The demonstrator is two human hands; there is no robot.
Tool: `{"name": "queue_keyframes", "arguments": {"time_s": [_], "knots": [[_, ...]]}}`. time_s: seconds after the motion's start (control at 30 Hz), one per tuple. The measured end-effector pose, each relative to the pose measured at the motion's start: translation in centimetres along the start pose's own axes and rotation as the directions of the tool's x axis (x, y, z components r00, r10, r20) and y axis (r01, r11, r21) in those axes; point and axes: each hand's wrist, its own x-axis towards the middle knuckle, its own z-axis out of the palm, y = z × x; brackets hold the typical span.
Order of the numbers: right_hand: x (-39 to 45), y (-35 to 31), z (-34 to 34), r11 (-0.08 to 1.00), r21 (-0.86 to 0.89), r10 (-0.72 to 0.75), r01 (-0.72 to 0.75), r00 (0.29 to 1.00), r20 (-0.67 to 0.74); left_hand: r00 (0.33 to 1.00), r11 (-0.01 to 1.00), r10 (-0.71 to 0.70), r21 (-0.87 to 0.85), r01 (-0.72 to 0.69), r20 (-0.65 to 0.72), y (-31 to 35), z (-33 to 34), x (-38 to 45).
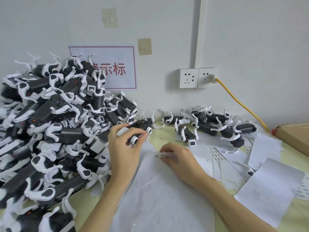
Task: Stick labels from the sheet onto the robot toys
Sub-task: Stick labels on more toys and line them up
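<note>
From my head view, my left hand [124, 144] curls round a toy [141, 127] held just above the counter [155, 136], while my right hand [177, 158] pinches a label on the sheet [160, 190]. The toy seems light, stiff plastic with thin legs, so I grip its body; the label looks flimsy, best lifted by a corner.

A white wall sign [107, 67] with red characters hangs behind the counter [167, 133]. Two adhesive hooks [109, 17] sit above it. A yellow cable [242, 104] plugs into the double wall socket [197, 77]. A cardboard box [294, 136] lies at right.
</note>
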Motion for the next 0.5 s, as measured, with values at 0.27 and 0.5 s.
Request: {"name": "queue_keyframes", "arguments": {"time_s": [0.27,0.5], "knots": [[0.2,0.1,0.1,0.994,0.103,0.033,-0.031,0.999,-0.013,0.962,0.97,0.165,0.143,-0.198,0.216,-1.2,1.4,-1.3],[0.6,-0.1,-0.5,0.986,0.151,0.076,-0.074,0.997,-0.005,0.889,0.933,0.19,0.206,-0.296,0.417,-1.9,1.2,-1.9]]}}
